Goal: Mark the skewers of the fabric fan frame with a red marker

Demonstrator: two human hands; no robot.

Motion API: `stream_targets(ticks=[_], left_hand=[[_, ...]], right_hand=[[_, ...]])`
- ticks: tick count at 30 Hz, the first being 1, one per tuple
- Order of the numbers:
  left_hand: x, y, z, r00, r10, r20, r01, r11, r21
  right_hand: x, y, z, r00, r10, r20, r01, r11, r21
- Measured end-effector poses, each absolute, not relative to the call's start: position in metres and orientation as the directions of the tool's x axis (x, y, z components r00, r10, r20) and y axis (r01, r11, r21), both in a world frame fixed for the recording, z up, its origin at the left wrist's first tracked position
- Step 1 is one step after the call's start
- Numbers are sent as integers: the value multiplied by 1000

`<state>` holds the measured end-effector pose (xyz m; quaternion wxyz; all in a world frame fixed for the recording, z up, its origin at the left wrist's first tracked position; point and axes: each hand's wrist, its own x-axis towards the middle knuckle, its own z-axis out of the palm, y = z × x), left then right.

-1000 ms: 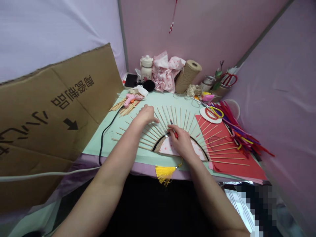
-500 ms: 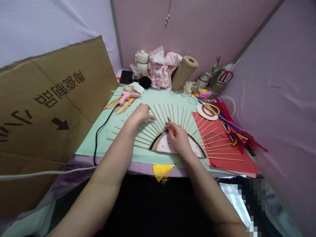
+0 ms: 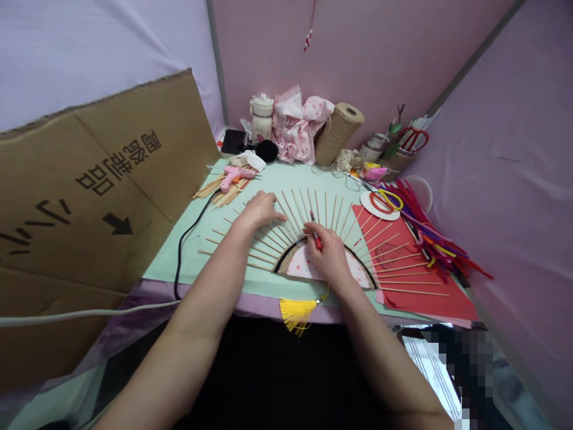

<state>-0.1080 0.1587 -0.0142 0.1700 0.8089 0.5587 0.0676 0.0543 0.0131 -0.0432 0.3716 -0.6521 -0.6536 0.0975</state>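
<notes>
A half-round fan frame of thin wooden sticks [image 3: 336,209] lies on the table. The sticks spread from a half-disc of pink-patterned cloth [image 3: 299,263] with a black curved edge, and a yellow tassel [image 3: 297,313] hangs off the table's front edge. My right hand [image 3: 330,249] rests over the cloth, its fingers closed round a red pen [image 3: 317,237] that points up and away. My left hand [image 3: 261,210] lies across the left-hand sticks, thumb and fingers apart. Between the hands, a clear strip like a ruler [image 3: 293,230] lies on the sticks, partly hard to make out.
A pink glue gun [image 3: 233,177] lies on loose sticks, its black cord running forward. Red paper [image 3: 403,263], scissors [image 3: 390,200] and coloured pipe cleaners [image 3: 432,230] are at right. A bottle [image 3: 262,119], cloth and twine roll [image 3: 339,134] stand behind. Cardboard [image 3: 147,173] walls the left.
The whole view has shifted slightly. Both hands stay in nearly the same place over the fan, the pen still in my right hand.
</notes>
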Motion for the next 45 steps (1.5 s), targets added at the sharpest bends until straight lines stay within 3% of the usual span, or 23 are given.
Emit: stream_targets(ticks=[7,17,30,45], left_hand=[[-108,153,-7,339,934,-118,906,-289,310],[-109,154,-11,330,939,-94,925,-302,232],[-110,154,-15,345,935,-81,915,-316,251],[-109,156,-17,343,936,-76,919,-317,234]], right_hand=[[50,9,-39,-7,937,350,825,203,-528],[49,8,-40,-27,938,345,840,208,-501],[48,5,-38,-47,918,394,836,252,-487],[11,-11,-37,-222,868,445,910,348,-226]])
